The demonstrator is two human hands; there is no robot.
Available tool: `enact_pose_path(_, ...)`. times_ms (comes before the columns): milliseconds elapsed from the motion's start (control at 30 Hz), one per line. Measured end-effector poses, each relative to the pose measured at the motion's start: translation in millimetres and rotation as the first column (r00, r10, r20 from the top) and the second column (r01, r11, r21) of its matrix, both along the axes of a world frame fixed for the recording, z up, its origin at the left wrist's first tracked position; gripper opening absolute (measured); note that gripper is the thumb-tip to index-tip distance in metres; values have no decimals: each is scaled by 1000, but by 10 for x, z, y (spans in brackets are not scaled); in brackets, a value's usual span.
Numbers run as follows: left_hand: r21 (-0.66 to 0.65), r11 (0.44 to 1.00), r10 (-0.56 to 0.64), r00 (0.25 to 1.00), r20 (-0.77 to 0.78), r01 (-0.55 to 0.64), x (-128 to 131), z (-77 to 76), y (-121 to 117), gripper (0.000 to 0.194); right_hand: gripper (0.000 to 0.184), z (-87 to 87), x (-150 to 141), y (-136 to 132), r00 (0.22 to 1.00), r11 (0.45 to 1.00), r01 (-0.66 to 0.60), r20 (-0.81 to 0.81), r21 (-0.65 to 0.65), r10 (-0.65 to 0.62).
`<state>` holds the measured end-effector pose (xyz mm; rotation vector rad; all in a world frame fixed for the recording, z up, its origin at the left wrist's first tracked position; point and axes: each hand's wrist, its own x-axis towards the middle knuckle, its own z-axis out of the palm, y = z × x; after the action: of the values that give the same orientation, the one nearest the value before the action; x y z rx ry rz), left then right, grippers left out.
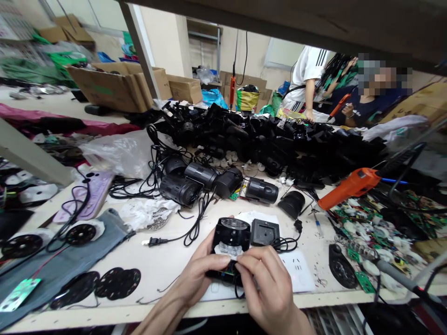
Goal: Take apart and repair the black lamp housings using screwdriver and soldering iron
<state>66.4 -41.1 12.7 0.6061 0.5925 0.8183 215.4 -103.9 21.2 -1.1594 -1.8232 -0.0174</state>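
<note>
My left hand [199, 270] is wrapped round a black device housing [225, 232] near the table's front edge, its thumb resting on the front. This housing has a round silver grille at the top and a clear plastic piece in the middle. Wires and part of a green circuit board show in its lower opening. My right hand [267, 281] pinches at that opening; its fingertips hide what lies between them. Just behind stands a square black frame [265, 231] with a coiled cord beside it. A white sheet [298, 272] lies partly under my hands.
Several black cylindrical housings [261, 190] stand in a row behind, before a big heap of black parts [251, 135]. An orange electric screwdriver [349, 188] hangs at right above piled circuit boards [363, 228]. A power plug [157, 242] and black discs [118, 283] lie left. Two people are across the table.
</note>
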Motion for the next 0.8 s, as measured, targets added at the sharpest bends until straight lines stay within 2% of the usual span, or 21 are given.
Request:
enact_pose_path(133, 19, 1000, 11, 1000, 18, -11, 0, -21, -21, 76, 17, 6, -1, -2, 997, 999, 26, 76, 40, -29)
enact_pose_path(233, 11, 1000, -9, 999, 46, 9, -2, -54, -28, 79, 17, 2, 11, -3, 990, 997, 14, 141, 72, -25)
enact_pose_path(467, -26, 1000, 19, 998, 60, -17, 18, -79, 12, 72, 23, 16, 50, 35, 978, 997, -52, 207, 59, 39)
enact_pose_path(800, -124, 992, 4, 997, 77, 6, 51, -36, 84, 72, 18, -29, 42, 153, 990, 997, -61, 129, 41, 55)
